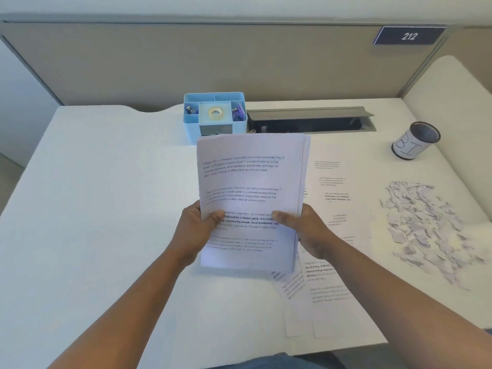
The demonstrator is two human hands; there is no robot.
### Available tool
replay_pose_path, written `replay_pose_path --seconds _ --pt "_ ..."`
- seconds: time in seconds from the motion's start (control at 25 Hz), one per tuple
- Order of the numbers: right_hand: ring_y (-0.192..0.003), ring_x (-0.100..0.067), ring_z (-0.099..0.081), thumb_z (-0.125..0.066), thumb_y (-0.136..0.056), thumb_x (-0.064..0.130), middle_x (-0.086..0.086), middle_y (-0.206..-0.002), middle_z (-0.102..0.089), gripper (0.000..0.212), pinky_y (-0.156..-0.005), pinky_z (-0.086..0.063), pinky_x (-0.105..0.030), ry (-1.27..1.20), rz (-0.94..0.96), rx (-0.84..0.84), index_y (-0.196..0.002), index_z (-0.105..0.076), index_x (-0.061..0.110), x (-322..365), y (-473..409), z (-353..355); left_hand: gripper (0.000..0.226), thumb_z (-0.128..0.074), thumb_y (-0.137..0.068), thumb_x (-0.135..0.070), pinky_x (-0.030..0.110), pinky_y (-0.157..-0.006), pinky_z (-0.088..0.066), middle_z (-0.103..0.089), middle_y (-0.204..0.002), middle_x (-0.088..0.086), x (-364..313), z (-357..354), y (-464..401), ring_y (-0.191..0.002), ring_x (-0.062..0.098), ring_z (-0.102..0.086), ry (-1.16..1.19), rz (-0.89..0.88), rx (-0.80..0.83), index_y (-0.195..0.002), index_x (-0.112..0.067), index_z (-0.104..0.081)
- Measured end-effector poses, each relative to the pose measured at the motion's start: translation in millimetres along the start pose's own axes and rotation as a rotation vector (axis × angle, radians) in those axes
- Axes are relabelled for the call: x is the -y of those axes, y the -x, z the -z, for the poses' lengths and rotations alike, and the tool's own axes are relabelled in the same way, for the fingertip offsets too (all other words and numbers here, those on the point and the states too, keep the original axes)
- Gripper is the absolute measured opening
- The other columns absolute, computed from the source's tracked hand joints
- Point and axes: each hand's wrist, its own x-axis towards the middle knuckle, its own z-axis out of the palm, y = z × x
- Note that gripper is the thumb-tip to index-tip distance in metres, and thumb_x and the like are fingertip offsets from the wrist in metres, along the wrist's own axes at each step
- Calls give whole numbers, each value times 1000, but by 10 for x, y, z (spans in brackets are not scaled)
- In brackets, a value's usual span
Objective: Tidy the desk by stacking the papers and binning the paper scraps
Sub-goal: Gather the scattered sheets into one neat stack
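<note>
A stack of printed papers [250, 182] stands upright above the middle of the white desk [106, 209]. My left hand [195, 233] grips its left edge, thumb across the front page. My right hand [306, 230] grips its right edge the same way. More printed sheets [335, 288] lie flat on the desk under and to the right of the held stack. A heap of small white paper scraps [423, 225] is spread near the right edge. A small mesh bin [415, 141] with a hand-lettered label stands at the back right.
A light blue desk organiser [214, 117] with a tape roll and clips stands just behind the held stack. An open cable tray [311, 121] is set into the desk behind it. A beige partition [213, 62] closes off the back, with a sign reading 212.
</note>
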Motion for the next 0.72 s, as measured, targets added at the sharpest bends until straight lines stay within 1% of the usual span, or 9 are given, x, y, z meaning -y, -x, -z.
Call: replay_pose_path --seconds 0.08,0.12,0.28,0.4,0.48,0.6,0.72 --pt "-118 -28 -69 -72 -94 15 -10 -126 -73 38 -105 -52 -50 -54 -37 16 -131 -65 9 -19 75 183 27 -63 -99 -2 46 -89 -60 -77 -114 9 68 -196 -26 -104 30 -75 26 61 27 -124 -9 -67" --pt "-118 -29 -69 -72 -94 14 -11 -125 -73 38 -104 -53 -50 -66 -52 6 -131 -65 8 -32 113 291 27 -64 -98 -2 48 -91 -59 -77 -115 11 103 -320 -41 -104 32 -74 39 92 37 -124 -8 -67" --pt "-112 -33 -71 -70 -94 9 -13 -119 -75 32 -92 -59 -47 -102 -81 -54 -125 -67 5 -78 206 710 31 -64 -98 -1 52 -94 -57 -75 -120 14 191 -756 -129 -110 36 -72 69 195 112 -128 -8 -64" --pt "-109 -34 -72 -72 -93 10 -15 -118 -75 32 -94 -58 -53 -108 -119 -58 -125 -68 4 -74 208 1062 36 -62 -98 -4 58 -101 -53 -71 -127 15 197 -1035 -156 -117 37 -68 181 327 205 -134 -10 -61" --pt "-108 -34 -73 -72 -93 12 -15 -117 -75 31 -94 -57 -55 -98 -137 -29 -123 -69 6 -77 175 1260 38 -59 -100 -6 61 -103 -50 -67 -134 18 209 -1186 -121 -123 39 -65 258 399 260 -138 -9 -58" --pt "-107 -34 -73 -72 -94 13 -15 -116 -75 30 -94 -58 -54 -86 -145 37 -123 -69 6 -91 103 1469 42 -57 -101 -7 63 -105 -48 -62 -140 20 258 -1352 -69 -129 41 -60 291 398 273 -143 -8 -54" --pt "-106 -33 -73 -71 -94 12 -14 -116 -76 28 -91 -59 -51 -108 -148 100 -122 -69 6 -50 13 1532 45 -58 -100 -8 63 -108 -45 -59 -144 21 220 -1350 -38 -131 42 -58 296 395 221 -145 -7 -53"
